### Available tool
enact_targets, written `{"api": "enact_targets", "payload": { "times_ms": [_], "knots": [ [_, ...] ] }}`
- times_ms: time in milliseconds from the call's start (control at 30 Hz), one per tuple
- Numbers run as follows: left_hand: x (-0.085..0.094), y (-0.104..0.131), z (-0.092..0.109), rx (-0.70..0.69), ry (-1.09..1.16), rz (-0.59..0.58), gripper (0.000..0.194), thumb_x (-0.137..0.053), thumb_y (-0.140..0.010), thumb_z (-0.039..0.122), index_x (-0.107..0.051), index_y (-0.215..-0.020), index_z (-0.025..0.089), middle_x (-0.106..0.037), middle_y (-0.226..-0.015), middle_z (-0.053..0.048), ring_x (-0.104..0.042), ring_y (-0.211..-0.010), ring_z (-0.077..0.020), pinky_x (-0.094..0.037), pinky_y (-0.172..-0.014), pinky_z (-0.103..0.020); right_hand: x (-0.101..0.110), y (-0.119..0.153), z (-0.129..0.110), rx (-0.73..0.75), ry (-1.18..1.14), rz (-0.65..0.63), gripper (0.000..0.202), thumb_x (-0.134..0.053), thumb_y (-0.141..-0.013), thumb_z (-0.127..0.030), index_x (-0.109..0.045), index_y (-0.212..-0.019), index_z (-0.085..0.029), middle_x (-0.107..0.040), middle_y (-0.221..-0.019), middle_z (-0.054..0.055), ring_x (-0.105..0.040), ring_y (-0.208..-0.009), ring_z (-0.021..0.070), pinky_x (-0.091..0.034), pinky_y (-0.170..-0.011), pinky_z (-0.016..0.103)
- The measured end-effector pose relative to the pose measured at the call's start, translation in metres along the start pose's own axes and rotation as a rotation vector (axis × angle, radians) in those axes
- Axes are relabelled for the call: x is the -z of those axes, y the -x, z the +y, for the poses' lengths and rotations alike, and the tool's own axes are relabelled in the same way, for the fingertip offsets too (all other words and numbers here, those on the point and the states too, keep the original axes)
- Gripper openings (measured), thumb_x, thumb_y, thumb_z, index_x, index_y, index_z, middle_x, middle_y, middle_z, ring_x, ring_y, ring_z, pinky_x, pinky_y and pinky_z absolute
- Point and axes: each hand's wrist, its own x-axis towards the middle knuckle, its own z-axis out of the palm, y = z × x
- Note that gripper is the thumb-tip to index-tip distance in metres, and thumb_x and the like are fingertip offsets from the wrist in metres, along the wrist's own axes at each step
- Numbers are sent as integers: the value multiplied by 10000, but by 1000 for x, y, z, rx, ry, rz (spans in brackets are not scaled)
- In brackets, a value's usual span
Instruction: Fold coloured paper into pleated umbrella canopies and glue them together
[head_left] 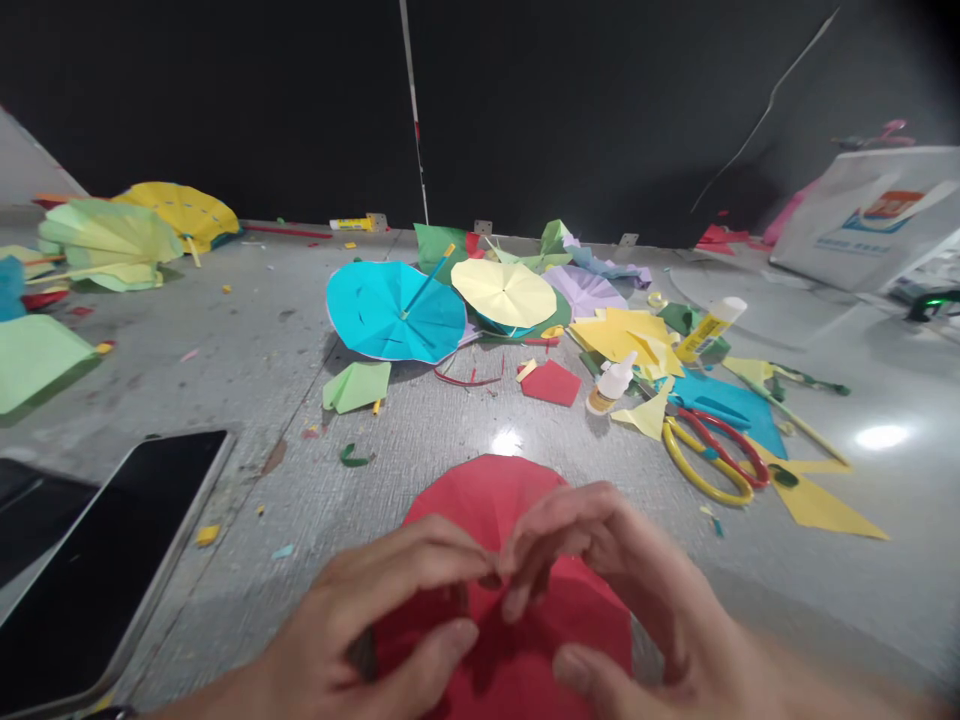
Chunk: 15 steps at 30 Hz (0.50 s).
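A red folded paper disc with creases fanning out from its middle lies on the grey table in front of me. My left hand curves over its left side, thumb apart from the fingers. From the right, my right hand arches over the same disc, its thumb well away from its bent fingers. The fingertips of both hands nearly meet above the disc's centre. Nothing shows between thumb and fingers of either hand. Whether the fingertips touch the paper I cannot tell, and the hands hide part of the disc.
Beyond the disc lie a blue paper umbrella, a cream one, a red paper piece and a glue bottle. Scissors, a glue stick and yellow scraps are on the right. A phone lies left.
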Motion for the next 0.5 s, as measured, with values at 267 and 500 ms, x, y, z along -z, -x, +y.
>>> {"api": "enact_targets", "payload": {
  "times_ms": [267, 500],
  "knots": [
    [-1, -14, 4, -31, 107, 103, 210, -682, -931, 127, -705, -1038, 307, -753, -1007, 69, -734, -934, -75, -564, -847, -99, -12, 12, 6, 108, 317, 52, 760, -785, -890, -314, -372, -1528, -320, -616, -1434, 117, -604, -1337, 310, -526, -1113, 445],
    [4, -14, 5, -134, 6, 89, 198, -610, -1008, 136, -725, -1070, 284, -714, -1008, 32, -734, -935, -79, -588, -864, -121, -5, 8, 5, 131, 356, -41, 797, -795, -893, -262, -326, -1536, -318, -538, -1532, 95, -504, -1441, 243, -457, -1172, 361]
  ]
}}
